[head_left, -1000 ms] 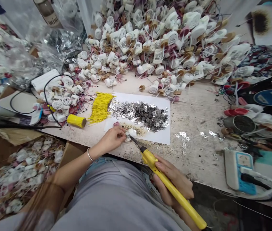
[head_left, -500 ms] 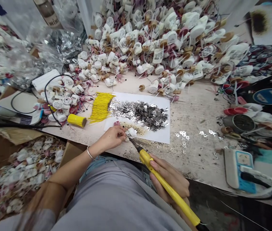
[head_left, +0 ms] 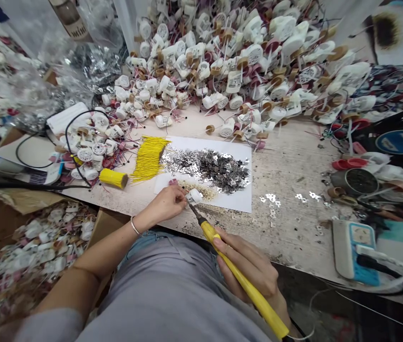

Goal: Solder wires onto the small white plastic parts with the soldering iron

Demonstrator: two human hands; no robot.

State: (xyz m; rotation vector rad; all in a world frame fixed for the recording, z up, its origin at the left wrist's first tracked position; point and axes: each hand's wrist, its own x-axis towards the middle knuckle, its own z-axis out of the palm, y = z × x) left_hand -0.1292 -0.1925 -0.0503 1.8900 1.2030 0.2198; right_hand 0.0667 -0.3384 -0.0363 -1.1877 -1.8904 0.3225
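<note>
Pinched in my left hand (head_left: pixel 171 203) is a small white plastic part (head_left: pixel 194 196), held just over the near edge of a white paper sheet (head_left: pixel 242 202). My right hand (head_left: pixel 249 263) is wrapped round the yellow handle of a soldering iron (head_left: pixel 237 278). The iron's tip meets or nearly meets the underside of the white part; actual contact is too small to make out. On the sheet lies a heap of small silvery metal pieces (head_left: pixel 224 171). Cut yellow wires (head_left: pixel 149 159) are spread along the sheet's left edge.
A big pile of white plastic assemblies (head_left: pixel 229 61) fills the back of the table. At left lies a yellow wire bundle (head_left: pixel 113 178). To the right are a metal cup (head_left: pixel 356 183) and a power strip (head_left: pixel 354 251) with a plug. A box of parts (head_left: pixel 41 251) stands lower left.
My right hand has shifted slightly left with the soldering iron, whose handle now lies further left and whose tip sits a little closer to my left fingers. My left hand is almost still.
</note>
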